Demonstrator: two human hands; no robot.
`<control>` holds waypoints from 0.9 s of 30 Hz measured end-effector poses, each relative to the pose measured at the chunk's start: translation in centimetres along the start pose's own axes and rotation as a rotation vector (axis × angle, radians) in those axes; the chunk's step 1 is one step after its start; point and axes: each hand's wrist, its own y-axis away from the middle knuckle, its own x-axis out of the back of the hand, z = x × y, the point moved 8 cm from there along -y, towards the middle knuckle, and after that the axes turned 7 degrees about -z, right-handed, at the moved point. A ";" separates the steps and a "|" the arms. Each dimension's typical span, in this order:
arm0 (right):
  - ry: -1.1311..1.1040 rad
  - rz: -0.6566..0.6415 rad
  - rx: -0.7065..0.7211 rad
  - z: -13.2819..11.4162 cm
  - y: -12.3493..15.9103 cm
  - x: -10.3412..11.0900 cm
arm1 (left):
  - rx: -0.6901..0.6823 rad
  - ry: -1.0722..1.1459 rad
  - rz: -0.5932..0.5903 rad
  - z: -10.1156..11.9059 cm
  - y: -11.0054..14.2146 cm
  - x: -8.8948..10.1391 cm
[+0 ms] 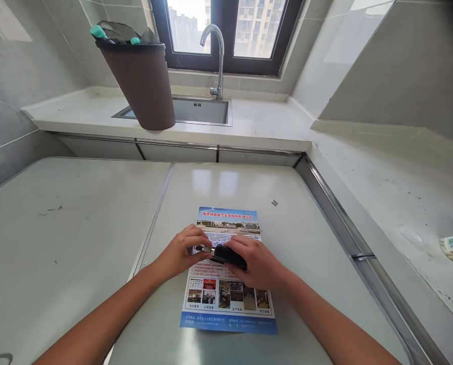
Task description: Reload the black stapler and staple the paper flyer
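Your forearms (pixel 108 309) flank the leaflet (pixel 228 323), right hand (pixel 254 261) gripping the stapler (pixel 228 255), left hand (pixel 184 248) pinching its metal end (pixel 210 250). Hold it steady (staples (pixel 274 203) lie far and right).

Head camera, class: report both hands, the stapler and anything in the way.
Left hand pinching one end of black stapler; right hand gripping the other. Stapler over printed flyer. Small metal strip beyond flyer, out of the way.

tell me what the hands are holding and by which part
What looks like a black stapler: the right hand grips its dark body, while the left hand pinches the metal part at its other end.
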 end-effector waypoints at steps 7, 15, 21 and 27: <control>0.004 0.010 0.004 0.0 0.0 0.0 | 0.062 0.048 -0.017 -0.7 -0.1 -0.2; 0.063 0.193 0.149 -0.4 0.8 1.1 | -0.157 0.019 -0.123 1.1 0.7 0.9; 0.087 0.295 0.358 -1.6 2.0 3.4 | -0.230 0.115 -0.039 1.2 1.5 2.9; 0.132 0.212 0.444 -3.4 2.1 2.2 | -0.023 0.139 -0.004 0.5 1.8 1.2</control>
